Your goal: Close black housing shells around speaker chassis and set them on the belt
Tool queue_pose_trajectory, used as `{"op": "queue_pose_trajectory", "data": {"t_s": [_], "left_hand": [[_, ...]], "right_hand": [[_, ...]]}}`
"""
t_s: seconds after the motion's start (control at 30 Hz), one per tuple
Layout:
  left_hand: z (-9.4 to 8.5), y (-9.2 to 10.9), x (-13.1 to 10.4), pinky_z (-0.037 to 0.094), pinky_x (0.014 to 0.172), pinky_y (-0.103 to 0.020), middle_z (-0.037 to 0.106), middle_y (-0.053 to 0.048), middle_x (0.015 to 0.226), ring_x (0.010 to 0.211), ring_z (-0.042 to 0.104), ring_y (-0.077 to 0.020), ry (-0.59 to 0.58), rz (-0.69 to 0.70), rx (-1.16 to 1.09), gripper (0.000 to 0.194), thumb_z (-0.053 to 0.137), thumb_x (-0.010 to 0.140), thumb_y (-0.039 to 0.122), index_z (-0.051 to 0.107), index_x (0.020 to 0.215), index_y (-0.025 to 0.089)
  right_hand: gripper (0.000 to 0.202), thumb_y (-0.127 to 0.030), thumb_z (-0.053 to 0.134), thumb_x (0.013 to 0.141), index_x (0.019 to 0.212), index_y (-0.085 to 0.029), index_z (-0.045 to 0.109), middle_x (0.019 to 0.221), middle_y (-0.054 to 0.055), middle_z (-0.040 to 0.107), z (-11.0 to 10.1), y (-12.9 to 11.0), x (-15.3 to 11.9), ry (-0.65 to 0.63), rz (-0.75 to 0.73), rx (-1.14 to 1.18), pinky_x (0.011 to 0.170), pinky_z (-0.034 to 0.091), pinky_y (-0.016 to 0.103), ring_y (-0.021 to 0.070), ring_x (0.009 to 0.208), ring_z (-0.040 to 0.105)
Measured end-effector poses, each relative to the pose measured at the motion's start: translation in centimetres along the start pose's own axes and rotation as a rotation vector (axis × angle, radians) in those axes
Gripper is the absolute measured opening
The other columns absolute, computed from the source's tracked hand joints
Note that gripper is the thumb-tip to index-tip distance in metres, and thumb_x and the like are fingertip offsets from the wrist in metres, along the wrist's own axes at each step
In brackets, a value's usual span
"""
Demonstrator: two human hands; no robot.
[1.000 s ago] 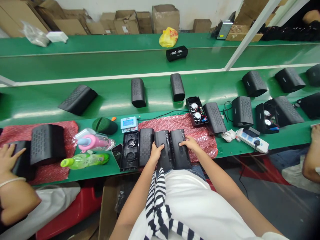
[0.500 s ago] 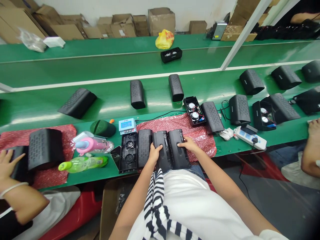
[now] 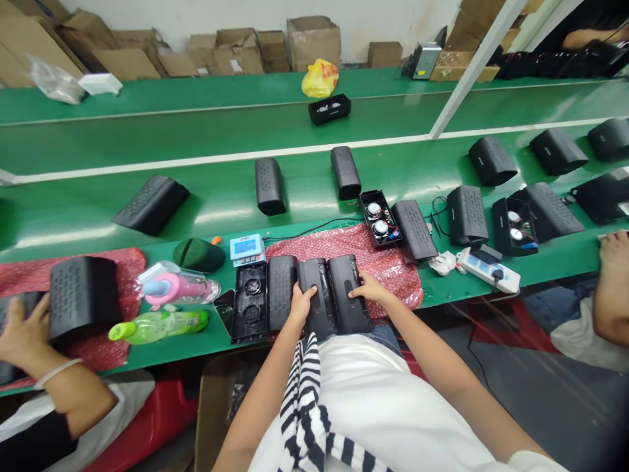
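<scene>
Two black speaker shells stand side by side at the table's front edge, close to my body. My left hand (image 3: 302, 303) grips the left shell (image 3: 319, 295), its thumb lying on the top face. Around the outer side of the right shell (image 3: 348, 292) my right hand (image 3: 367, 287) is wrapped, thumb on top. Directly left lies a black shell with a dotted pattern (image 3: 282, 292), then an open black housing (image 3: 249, 303) with two round parts inside. Red bubble wrap (image 3: 393, 282) spreads under and behind the shells.
A small blue-screened device (image 3: 247, 248), a green bottle (image 3: 160, 325) and a pink bottle (image 3: 179, 290) stand left. Rightward are an open speaker (image 3: 379, 219), another shell (image 3: 415, 229) and a power strip (image 3: 490, 270). A co-worker's hand (image 3: 24, 331) is at far left.
The view has shifted slightly. Both my hands keep their hold on the two shells. The co-worker's hand at left has moved on the black part there.
</scene>
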State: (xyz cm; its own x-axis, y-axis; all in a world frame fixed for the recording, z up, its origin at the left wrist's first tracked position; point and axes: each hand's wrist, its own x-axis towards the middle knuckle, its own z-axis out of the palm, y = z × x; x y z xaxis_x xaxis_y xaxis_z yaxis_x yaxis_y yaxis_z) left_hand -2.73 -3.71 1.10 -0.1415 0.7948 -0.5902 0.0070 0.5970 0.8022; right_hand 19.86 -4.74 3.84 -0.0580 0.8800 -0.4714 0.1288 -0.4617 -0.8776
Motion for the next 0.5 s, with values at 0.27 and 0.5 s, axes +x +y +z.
{"op": "queue_pose_trajectory", "data": {"t_s": [0.27,0.5], "left_hand": [[-0.18,0.01,-0.1,0.053,0.076,-0.032,0.063,-0.01,0.109,0.085,0.063,-0.0188,0.001,0.007,0.004,0.059,0.064,0.072,0.028,0.042,0.126,0.02],[-0.16,-0.09,-0.07,0.053,0.075,-0.032,0.063,-0.01,0.11,0.085,0.063,-0.0189,-0.006,0.016,0.003,0.06,0.064,0.072,0.029,0.041,0.127,0.021]], "right_hand": [[0.063,-0.011,0.071,0.048,0.108,-0.018,0.055,0.097,0.002,0.066,-0.2,-0.25,-0.15,-0.045,-0.005,-0.001,0.077,0.051,0.031,0.0186,0.085,0.061],[0.08,-0.014,0.07,0.049,0.125,-0.022,0.046,0.11,0.003,0.061,-0.33,0.22,-0.83,-0.145,-0.072,0.065,0.073,0.051,0.027,0.0164,0.085,0.059]]}}
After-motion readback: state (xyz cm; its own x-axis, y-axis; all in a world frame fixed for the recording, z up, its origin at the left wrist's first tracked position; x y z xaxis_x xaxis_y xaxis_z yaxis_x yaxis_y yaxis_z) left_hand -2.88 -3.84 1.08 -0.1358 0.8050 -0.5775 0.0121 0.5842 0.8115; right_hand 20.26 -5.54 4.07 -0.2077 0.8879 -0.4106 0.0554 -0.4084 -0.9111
